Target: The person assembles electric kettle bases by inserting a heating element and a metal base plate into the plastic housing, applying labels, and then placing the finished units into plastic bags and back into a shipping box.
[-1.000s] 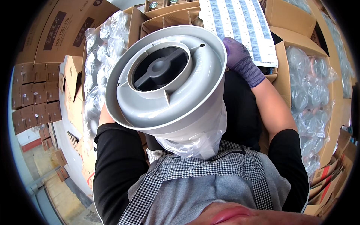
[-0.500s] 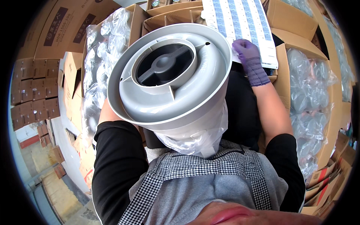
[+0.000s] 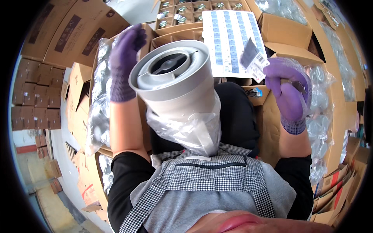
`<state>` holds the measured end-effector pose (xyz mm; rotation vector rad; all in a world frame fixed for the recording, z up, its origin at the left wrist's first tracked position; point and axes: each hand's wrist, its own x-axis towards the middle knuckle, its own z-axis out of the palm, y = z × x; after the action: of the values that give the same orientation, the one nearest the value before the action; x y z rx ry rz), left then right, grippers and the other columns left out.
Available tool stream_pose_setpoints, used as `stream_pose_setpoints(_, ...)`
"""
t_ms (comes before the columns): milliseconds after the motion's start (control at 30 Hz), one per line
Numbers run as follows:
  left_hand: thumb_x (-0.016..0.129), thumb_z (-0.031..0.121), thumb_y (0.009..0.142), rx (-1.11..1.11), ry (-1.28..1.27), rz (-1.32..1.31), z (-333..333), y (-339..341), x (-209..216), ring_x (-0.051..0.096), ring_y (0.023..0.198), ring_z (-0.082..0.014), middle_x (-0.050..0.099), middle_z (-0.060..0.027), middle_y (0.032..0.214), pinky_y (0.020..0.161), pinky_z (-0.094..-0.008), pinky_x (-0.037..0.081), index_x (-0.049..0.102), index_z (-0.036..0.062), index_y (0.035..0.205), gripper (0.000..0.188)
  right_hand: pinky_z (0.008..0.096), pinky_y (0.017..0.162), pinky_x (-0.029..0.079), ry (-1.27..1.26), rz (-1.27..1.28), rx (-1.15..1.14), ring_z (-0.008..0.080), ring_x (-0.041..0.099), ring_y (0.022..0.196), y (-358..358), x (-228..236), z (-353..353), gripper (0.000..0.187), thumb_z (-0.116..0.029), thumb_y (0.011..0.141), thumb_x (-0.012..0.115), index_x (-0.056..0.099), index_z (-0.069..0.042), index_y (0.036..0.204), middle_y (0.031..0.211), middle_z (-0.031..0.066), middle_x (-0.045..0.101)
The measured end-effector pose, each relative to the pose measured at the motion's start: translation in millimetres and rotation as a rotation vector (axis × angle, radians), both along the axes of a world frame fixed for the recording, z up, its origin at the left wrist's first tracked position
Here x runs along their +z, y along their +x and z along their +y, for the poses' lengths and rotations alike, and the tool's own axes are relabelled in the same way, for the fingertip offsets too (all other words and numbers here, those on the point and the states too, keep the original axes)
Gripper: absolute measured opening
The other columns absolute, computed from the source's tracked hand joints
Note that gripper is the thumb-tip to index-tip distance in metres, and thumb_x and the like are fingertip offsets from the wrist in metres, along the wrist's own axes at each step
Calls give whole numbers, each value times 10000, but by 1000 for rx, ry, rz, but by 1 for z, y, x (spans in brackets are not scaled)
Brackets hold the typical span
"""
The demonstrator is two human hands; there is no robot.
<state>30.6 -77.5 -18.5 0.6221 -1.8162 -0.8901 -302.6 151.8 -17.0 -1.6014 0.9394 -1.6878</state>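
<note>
A grey tapered cylinder (image 3: 175, 91), with a wide rim and a black knob-like piece in its open end, leans on my lap. A clear plastic bag (image 3: 182, 126) covers its lower part. My left hand (image 3: 126, 50), in a purple glove, is raised beside the rim with its fingers stretched out, holding nothing. With my gloved right hand (image 3: 287, 83) I pinch the edge of a peeled sticker label (image 3: 254, 62). A slim tool (image 3: 296, 85), its kind unclear, also lies across that palm. Behind the cylinder rests a sheet of blue and white labels (image 3: 225, 40).
Cartons of plastic-wrapped parts flank me, one on the left (image 3: 101, 89) and one on the right (image 3: 320, 116). Beyond the label sheet is a divided box (image 3: 186, 15) of glass-like pieces. Large cardboard boxes (image 3: 70, 35) stack at the far left; folded cardboard (image 3: 334, 190) stands at lower right.
My left hand has come out from behind the cylinder and is raised. The cylinder tilts more upright, away from me. My right hand has drawn back from the sheet with a label.
</note>
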Motion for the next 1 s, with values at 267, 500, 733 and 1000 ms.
stream_pose_setpoints(267, 792, 479, 747, 6, -370, -232, 184, -14, 113, 496, 1350, -363, 553, -289, 1394, 1120, -483, 346, 681, -28, 898, 540, 224, 678, 475, -200, 330, 31, 85, 609, 766, 68, 64, 9, 387, 30, 889, 694, 648, 25, 1273, 890, 45, 683)
stream_pose_setpoints(500, 778, 148, 751, 46, 156, -170, 193, -14, 108, 569, 1292, -335, 570, -279, 1392, 1062, -421, 449, 684, -35, 781, 208, 200, 604, 424, -398, 259, -15, 48, 520, 638, 99, 46, -21, 540, -7, 968, 625, 454, 50, 1476, 791, -3, 605)
stream_pose_setpoints(733, 799, 185, 751, 88, -82, -343, 192, -6, 89, 534, 1283, -345, 589, -257, 1351, 1120, -432, 348, 719, -23, 786, 226, 212, 581, 403, -210, 130, 4, 47, 478, 617, 120, -2, -21, 517, 9, 969, 627, 482, 62, 1462, 759, -6, 580)
stream_pose_setpoints(1000, 780, 96, 738, 153, -186, -337, 165, 8, 50, 531, 1298, -350, 561, -245, 1387, 1119, -433, 370, 714, -14, 790, 138, 227, 619, 427, -405, 210, -120, 76, 501, 668, 129, -19, -45, 478, -6, 965, 644, 525, 69, 1421, 846, 20, 610)
